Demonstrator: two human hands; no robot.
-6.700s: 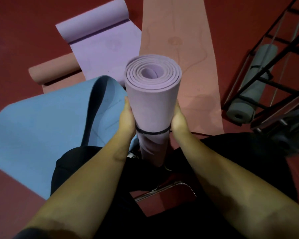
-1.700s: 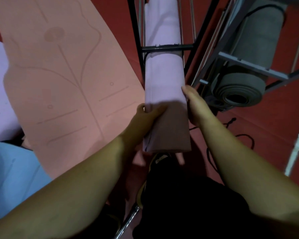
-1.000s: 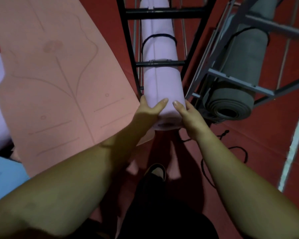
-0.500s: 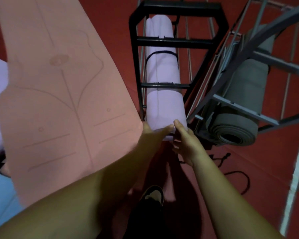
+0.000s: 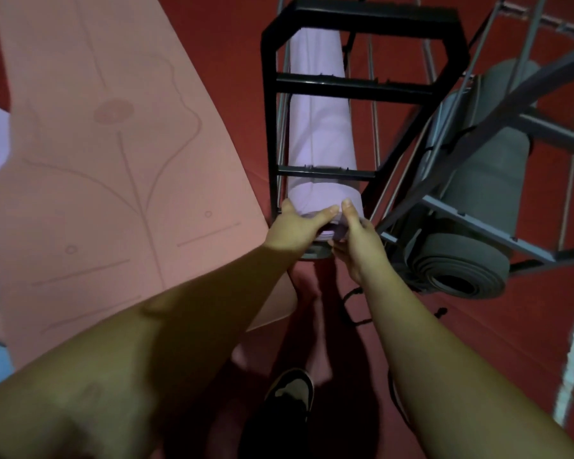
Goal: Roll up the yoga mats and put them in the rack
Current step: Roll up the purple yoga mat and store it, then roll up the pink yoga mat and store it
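From the head camera I look down at the rolled lilac mat (image 5: pixel 322 134), which lies lengthwise inside the black rack (image 5: pixel 365 16), on its left side, running away from me under the rack's crossbars. Only its near end sticks out toward me. My left hand (image 5: pixel 294 228) cups that near end from the left, thumb on the roll's left side and fingers laid across its top edge. My right hand (image 5: pixel 358 236) holds the same end from the right, fingers curled round the rim with one fingertip on top. Both hands are grasping the mat.

To the right, a rolled grey mat (image 5: pixel 478 180) sits in a grey metal frame (image 5: pixel 478 223). To the left, a pink mat (image 5: pixel 113 160) lies unrolled on the red floor (image 5: pixel 497 342). A black cord (image 5: pixel 355 313) trails on the floor near my right forearm. My dark shoe (image 5: pixel 290 392) shows below.
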